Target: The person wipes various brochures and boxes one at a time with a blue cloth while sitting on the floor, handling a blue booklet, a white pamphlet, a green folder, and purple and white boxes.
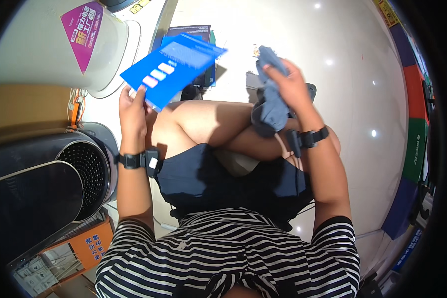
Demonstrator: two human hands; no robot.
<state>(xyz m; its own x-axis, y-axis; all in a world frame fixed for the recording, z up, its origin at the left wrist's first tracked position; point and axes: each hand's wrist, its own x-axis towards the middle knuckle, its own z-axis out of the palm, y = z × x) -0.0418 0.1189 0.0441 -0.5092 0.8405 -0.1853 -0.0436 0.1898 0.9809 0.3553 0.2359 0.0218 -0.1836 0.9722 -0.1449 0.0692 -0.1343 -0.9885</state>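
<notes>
My left hand (133,110) grips the near left corner of a blue printed brochure (178,80), which is tilted and slightly blurred. The thumb lies on its face, by three small pale panels. A crumpled grey-blue cloth (273,108) hangs from my right hand (292,83), part of it bunched between thumb and fingers, over my crossed legs. Partly hidden behind the brochure is a stack of dark and green booklets (205,29) on the floor. The cloth is apart from the brochure.
To the left are a white rounded appliance (41,48) with a purple sticker (83,37), a dark appliance with a perforated grille (89,178), and an orange power strip (75,111). A row of coloured boxes (415,149) borders the tiled floor (365,100) at right.
</notes>
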